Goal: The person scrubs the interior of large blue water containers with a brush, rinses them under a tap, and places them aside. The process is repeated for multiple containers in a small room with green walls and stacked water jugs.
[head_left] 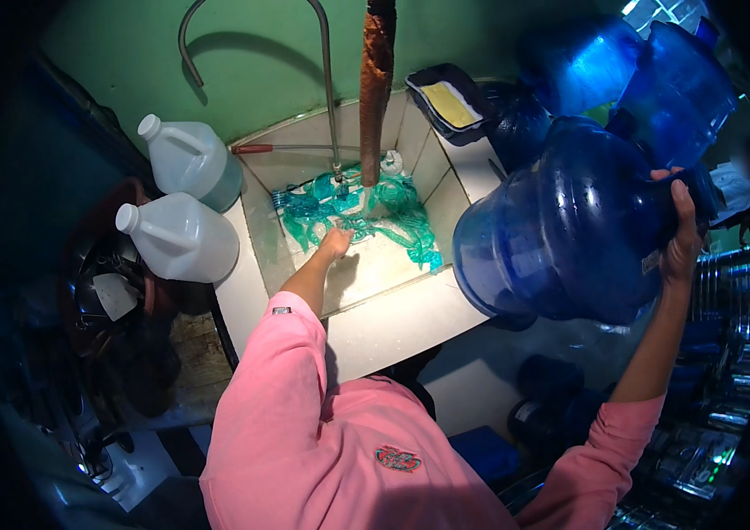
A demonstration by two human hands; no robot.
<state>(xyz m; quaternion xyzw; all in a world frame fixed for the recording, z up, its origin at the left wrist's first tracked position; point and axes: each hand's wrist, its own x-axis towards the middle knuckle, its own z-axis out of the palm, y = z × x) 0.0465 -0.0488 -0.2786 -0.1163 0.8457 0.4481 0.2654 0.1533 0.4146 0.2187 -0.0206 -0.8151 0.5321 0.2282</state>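
My right hand [681, 237] is wrapped round the neck of a large blue water jug [560, 221]. The jug lies tilted on its side at the sink's right edge, its neck toward the right. My left hand [336, 242] reaches down into the tiled sink [446, 205], fingers drawn together at a heap of crumpled, clear green plastic film [401, 212]. It appears to pinch a piece of that film, though the fingertips are small and partly lost against it. The heap spreads over the bottom of the sink toward its back wall.
Two white plastic jugs with handles [182, 238] stand on the left ledge. A thin curved metal pipe [325, 79] and a rusty brown post [377, 88] rise at the sink. More blue water jugs [675, 88] crowd the back right, beside a dark pouch with yellow lining [450, 104].
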